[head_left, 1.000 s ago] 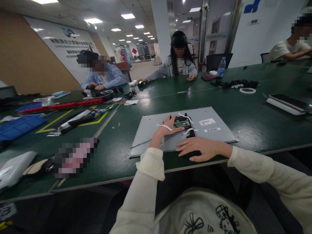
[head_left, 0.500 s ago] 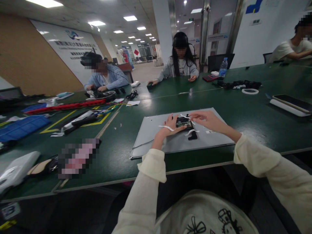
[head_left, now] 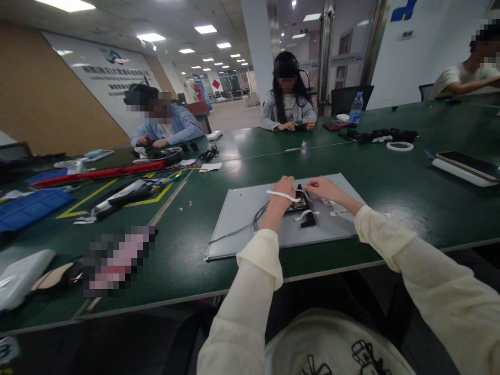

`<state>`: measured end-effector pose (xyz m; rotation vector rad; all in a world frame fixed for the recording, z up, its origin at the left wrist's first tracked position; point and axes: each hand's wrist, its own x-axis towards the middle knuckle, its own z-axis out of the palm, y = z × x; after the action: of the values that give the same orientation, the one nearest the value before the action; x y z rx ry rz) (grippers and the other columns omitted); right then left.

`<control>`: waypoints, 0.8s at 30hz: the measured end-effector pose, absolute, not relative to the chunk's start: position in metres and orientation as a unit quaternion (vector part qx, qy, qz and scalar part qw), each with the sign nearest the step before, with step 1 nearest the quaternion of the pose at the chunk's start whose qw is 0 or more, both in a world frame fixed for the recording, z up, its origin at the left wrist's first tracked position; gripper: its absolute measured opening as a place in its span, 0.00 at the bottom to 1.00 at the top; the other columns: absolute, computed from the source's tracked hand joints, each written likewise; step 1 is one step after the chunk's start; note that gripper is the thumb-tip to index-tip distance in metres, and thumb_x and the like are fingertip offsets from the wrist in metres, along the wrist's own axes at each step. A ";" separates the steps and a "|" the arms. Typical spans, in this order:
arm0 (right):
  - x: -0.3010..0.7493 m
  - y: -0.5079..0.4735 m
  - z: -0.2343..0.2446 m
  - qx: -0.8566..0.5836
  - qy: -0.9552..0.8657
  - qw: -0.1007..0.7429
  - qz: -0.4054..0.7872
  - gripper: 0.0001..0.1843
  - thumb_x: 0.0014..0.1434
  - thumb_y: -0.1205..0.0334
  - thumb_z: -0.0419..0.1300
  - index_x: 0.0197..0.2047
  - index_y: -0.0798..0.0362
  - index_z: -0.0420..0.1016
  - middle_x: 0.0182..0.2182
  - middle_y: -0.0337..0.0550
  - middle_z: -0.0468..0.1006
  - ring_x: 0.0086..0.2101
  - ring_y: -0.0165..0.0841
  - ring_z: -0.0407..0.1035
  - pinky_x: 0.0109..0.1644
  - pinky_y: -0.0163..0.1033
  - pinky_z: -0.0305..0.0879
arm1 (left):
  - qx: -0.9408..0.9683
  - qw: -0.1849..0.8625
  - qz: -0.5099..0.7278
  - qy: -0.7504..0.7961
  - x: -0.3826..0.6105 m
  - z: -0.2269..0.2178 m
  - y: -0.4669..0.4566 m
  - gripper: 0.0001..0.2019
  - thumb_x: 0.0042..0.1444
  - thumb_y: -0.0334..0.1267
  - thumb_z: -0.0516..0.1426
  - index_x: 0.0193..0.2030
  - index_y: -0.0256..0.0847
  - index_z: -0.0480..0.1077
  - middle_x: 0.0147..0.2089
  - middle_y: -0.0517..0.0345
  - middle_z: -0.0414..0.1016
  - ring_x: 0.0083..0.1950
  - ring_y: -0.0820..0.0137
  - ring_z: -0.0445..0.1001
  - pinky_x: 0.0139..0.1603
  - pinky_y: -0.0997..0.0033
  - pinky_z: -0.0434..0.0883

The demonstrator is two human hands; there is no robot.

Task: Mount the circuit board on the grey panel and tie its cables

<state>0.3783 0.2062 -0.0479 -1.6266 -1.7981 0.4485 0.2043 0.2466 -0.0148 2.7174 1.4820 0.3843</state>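
Observation:
A flat grey panel (head_left: 242, 208) lies on the table before me, with a small circuit board in a black frame (head_left: 300, 202) on it. My left hand (head_left: 283, 188) is at the board's far left side, fingers curled and closed; what they hold is hidden. A white tape strip (head_left: 273, 194) crosses the back of that hand. My right hand (head_left: 321, 186) has its fingertips pinched at the frame's upper right, on another white strip (head_left: 305, 195). A third strip (head_left: 307, 213) lies over the black lower part (head_left: 308, 221). A thin grey cable (head_left: 234, 235) runs left across the panel.
Left on the green table (head_left: 187, 271) are a blue bin (head_left: 33, 208), a long red strip (head_left: 101, 173), cables and a white box (head_left: 25, 278). A tape roll (head_left: 399, 147), a phone (head_left: 471, 164) and a bottle (head_left: 355, 108) are on the right. Several people sit around.
My left hand has moved right and away from me, its spread fingers now curled. The right hand's fingers have drawn together. The person opposite has brought both hands together on a dark object.

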 end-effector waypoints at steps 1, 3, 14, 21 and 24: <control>0.379 0.207 -0.050 -0.615 -0.688 0.344 0.177 0.15 0.58 0.54 0.59 0.31 0.55 0.79 0.32 0.47 0.80 0.33 0.36 0.71 0.39 0.37 0.63 | 0.873 0.004 0.109 0.474 0.204 -0.017 0.245 0.18 0.60 0.30 0.49 0.57 0.38 0.65 0.55 0.45 0.69 0.56 0.60 0.72 0.55 0.63 0.68; 0.381 0.208 -0.053 -0.603 -0.682 0.364 0.196 0.13 0.56 0.54 0.61 0.29 0.54 0.79 0.30 0.46 0.79 0.31 0.35 0.70 0.36 0.36 0.62 | 0.875 -0.005 0.095 0.475 0.203 -0.021 0.242 0.17 0.61 0.31 0.50 0.56 0.39 0.65 0.54 0.45 0.69 0.55 0.60 0.72 0.54 0.63 0.68; 0.374 0.206 -0.055 -0.615 -0.625 0.393 0.279 0.11 0.53 0.56 0.62 0.27 0.54 0.76 0.25 0.41 0.76 0.28 0.31 0.66 0.34 0.34 0.57 | 0.869 -0.012 0.095 0.485 0.202 -0.028 0.244 0.14 0.63 0.36 0.50 0.54 0.38 0.67 0.51 0.46 0.71 0.54 0.60 0.72 0.54 0.62 0.67; 0.373 0.204 -0.048 -0.537 -0.522 0.477 0.459 0.12 0.50 0.54 0.64 0.31 0.55 0.73 0.27 0.38 0.73 0.28 0.27 0.63 0.31 0.31 0.58 | 0.860 -0.008 0.099 0.501 0.201 -0.029 0.245 0.16 0.61 0.37 0.54 0.55 0.37 0.64 0.53 0.46 0.69 0.54 0.60 0.72 0.52 0.66 0.68; 0.370 0.202 -0.047 -0.499 -0.484 0.506 0.511 0.11 0.50 0.55 0.65 0.31 0.54 0.72 0.29 0.38 0.74 0.29 0.26 0.65 0.31 0.30 0.60 | 0.850 -0.010 0.107 0.515 0.200 -0.032 0.246 0.17 0.60 0.39 0.55 0.55 0.37 0.63 0.52 0.46 0.69 0.53 0.60 0.73 0.51 0.66 0.68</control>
<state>0.3697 0.2025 -0.0467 -1.2049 -1.1672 1.2316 0.2002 0.2464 -0.0320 2.6884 1.6293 0.3392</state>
